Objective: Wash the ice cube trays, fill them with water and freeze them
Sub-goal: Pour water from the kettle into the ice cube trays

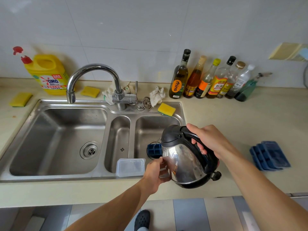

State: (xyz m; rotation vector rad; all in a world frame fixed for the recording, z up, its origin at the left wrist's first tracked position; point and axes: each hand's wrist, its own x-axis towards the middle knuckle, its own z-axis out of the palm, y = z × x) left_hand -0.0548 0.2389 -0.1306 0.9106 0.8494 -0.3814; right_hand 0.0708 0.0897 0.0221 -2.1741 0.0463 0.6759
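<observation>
A steel electric kettle (183,162) with a black lid and handle is tilted leftward over the right sink basin. My right hand (210,139) grips its black handle. My left hand (155,174) touches the kettle's lower steel side with its fingers. A thin stream of water runs from the spout onto a blue ice cube tray (154,150) lying in the right basin, partly hidden behind the kettle. A stack of blue ice cube trays (270,155) lies on the counter to the right.
A clear plastic lid (130,167) rests on the front rim of the steel sink (66,178). The faucet (93,80) points over the left basin. Yellow sponges (166,109), a detergent jug (48,74) and several bottles (206,80) line the back counter.
</observation>
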